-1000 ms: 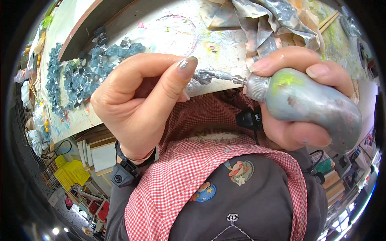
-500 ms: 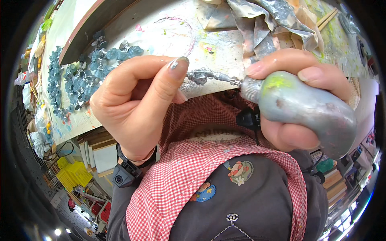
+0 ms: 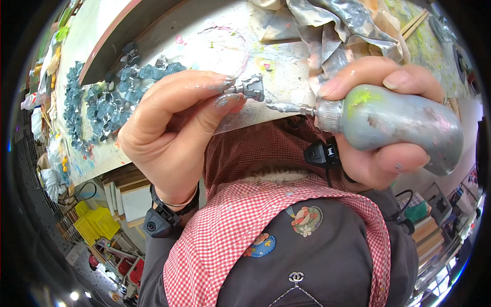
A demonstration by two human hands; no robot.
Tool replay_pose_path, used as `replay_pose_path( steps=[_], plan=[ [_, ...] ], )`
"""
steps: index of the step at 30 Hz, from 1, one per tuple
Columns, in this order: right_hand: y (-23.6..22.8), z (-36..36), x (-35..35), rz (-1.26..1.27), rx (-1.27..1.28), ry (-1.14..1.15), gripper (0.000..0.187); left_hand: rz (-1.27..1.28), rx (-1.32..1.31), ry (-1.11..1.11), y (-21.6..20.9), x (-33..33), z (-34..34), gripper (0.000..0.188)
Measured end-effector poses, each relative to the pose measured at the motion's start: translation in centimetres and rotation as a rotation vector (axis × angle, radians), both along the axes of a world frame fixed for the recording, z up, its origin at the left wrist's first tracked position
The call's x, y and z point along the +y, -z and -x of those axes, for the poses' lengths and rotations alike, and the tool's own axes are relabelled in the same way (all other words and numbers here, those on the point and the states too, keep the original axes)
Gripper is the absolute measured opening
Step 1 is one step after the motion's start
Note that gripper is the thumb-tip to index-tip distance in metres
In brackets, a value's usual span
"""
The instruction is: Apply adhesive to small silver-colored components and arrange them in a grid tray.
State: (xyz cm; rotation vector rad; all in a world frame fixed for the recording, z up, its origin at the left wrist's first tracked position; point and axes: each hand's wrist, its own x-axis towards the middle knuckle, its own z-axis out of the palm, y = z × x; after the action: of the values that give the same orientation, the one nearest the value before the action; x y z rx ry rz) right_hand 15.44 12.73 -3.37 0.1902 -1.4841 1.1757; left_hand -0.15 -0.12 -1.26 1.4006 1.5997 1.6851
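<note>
Between the thumb and forefinger of my left hand (image 3: 171,123) a small grey moulded piece (image 3: 253,88) is pinched, its end poking out past the paint-smeared fingertips. My right hand (image 3: 365,165) is wrapped round a soft grey squeeze bottle (image 3: 406,125), tilted sideways with its ribbed collar toward the left. A thin metal nozzle (image 3: 284,107) coated in grey paint sticks out of the bottle. Its tip is just right of the piece, with a small gap between them. What the piece depicts is too small to tell.
Many small blue-grey pieces (image 3: 105,105) lie in clusters on the paint-stained table (image 3: 220,53) at left. A long brown-edged board (image 3: 110,38) stands behind them. Stained rags (image 3: 332,30) are heaped at the back, with wooden sticks (image 3: 415,23) at far right.
The squeeze bottle has shifted a little to the right, drawing its nozzle away from my left fingertips. The grey piece has turned and now shows more clearly beyond them.
</note>
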Motion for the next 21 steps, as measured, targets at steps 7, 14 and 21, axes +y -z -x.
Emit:
replay_pose_path(
  steps=[7,14,21],
  plan=[
    [0.3,0.6,-1.0,0.174,0.094,0.049,0.063,0.029,0.102,0.006,-0.2,0.2,0.1,0.017],
    [0.8,-0.2,0.6,-0.027,-0.097,0.002,0.063,0.032,0.105,0.004,-0.2,-0.1,0.0,0.016],
    [0.4,-0.4,0.0,0.028,-0.092,0.023,0.062,0.034,0.07,0.019,-0.1,0.0,0.0,0.016]
  ],
)
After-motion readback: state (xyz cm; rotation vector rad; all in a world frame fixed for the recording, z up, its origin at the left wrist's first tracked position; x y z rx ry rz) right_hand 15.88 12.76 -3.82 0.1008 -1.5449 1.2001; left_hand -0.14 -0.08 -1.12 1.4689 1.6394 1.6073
